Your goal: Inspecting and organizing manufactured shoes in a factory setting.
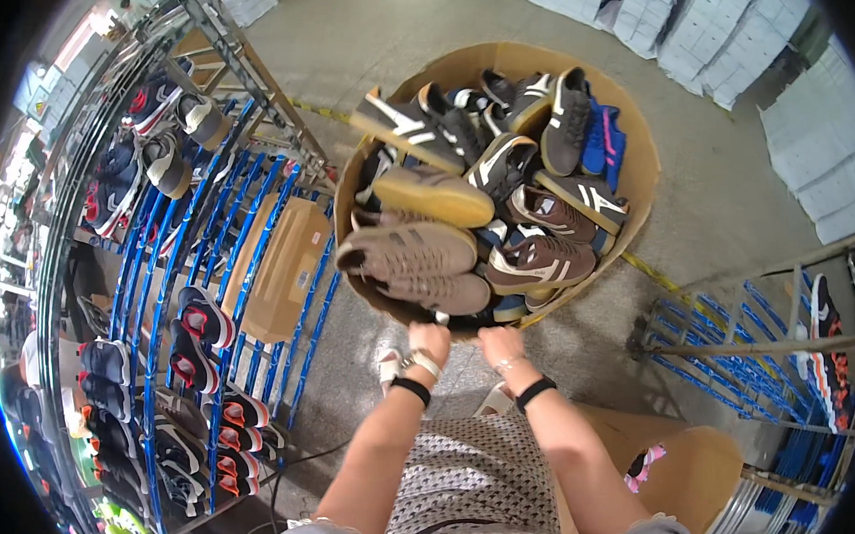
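Both of my arms reach forward to the near edge of a big round-looking cardboard box (647, 146). My left hand (430, 341) is closed over its rim, and a little to the right my right hand (502, 345) grips the same rim; the fingertips are hidden behind the edge. Loose sneakers fill the box. Beige sneakers (409, 251) lie at the near left, a brown sneaker (542, 263) at the near right, and dark grey ones with white stripes (565, 121) farther back. A blue shoe (603, 144) rests against the right wall.
On the left stands a tall metal rack (167, 244) with blue-wrapped bars and many shoes. A brown carton (273, 272) sits among its bars. Another rack (736, 346) is at the right. Stacked white cartons (716, 14) line the far right. An open cardboard box (694, 466) is by my right side.
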The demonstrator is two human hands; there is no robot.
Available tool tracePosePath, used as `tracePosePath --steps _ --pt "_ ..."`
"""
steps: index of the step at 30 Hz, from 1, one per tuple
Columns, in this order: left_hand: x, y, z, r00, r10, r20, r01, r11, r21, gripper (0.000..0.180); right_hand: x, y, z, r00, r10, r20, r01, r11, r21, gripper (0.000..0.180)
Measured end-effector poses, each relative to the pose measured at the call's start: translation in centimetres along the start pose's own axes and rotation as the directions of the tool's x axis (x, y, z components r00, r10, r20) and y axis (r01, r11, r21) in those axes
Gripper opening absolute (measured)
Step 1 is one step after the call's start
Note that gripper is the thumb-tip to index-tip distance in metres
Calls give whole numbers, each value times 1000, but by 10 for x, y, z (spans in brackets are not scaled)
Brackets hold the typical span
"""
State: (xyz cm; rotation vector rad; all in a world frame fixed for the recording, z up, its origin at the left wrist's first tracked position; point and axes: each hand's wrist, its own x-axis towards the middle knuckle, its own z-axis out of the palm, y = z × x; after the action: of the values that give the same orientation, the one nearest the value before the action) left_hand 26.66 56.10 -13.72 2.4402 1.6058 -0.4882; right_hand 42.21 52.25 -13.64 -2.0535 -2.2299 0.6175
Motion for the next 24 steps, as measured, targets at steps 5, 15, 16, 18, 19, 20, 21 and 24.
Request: tracePosePath --steps 5,15,16,18,19,20,21,24 --pt "-53 68 15 979 189 77 -178 975 -135 17 -66 56 11 995 16 100 -5 994 -112 17" --pt "-101 -2 25 875 464 139 -453 886 -101 17 -107 -31 28 952 288 103 -281 956 -84 12" --pt "-104 -12 26 854 486 187 -487 872 -43 17 -109 -46 32 951 307 34 -306 951 -35 12" --pt "-113 -25 21 844 480 238 -494 869 0 17 -116 -71 30 939 344 11 -344 938 -36 12" --pt "-111 -33 15 864 456 213 -467 884 3 17 -110 -79 26 944 331 -7 -331 943 -29 13" --pt "-112 -39 10 869 463 172 -474 881 21 17 -115 -94 22 943 307 -129 -313 949 -29 13" --pt "-114 -44 7 870 449 204 -471 879 74 16 -119 -106 19 928 325 -182 -328 944 12 15" --pt "-121 -54 -3 880 351 319 -435 865 250 15 -128 -135 2 893 449 11 -444 879 175 19"
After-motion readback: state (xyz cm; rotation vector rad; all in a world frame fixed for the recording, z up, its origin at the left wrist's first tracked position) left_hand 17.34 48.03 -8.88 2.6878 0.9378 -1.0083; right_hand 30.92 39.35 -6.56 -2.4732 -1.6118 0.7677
